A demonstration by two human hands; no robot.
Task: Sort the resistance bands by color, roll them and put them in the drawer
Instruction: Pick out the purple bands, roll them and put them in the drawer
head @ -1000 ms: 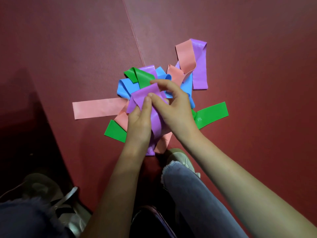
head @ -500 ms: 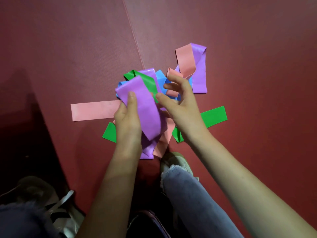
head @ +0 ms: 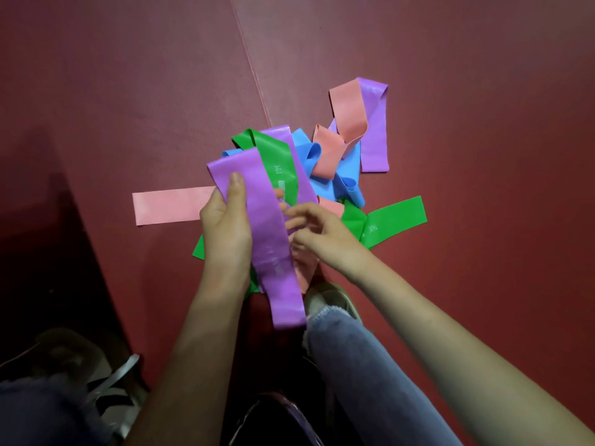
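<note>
Lifting clear of the pile, the purple band (head: 270,233) now hangs pinched in your left hand (head: 225,226). Your right hand (head: 317,233), fingers loosely curled just beside it, has let go, so one color is separated for rolling.

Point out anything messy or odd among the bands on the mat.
The bands are unsorted: pink, green, blue and purple lie crossed and folded in one pile. The left hand holds one purple band lifted. No damage visible.

A heap of bands (head: 325,162) lies on the mat (head: 483,91), far of both hands; one band (head: 174,206) juts left.
</note>
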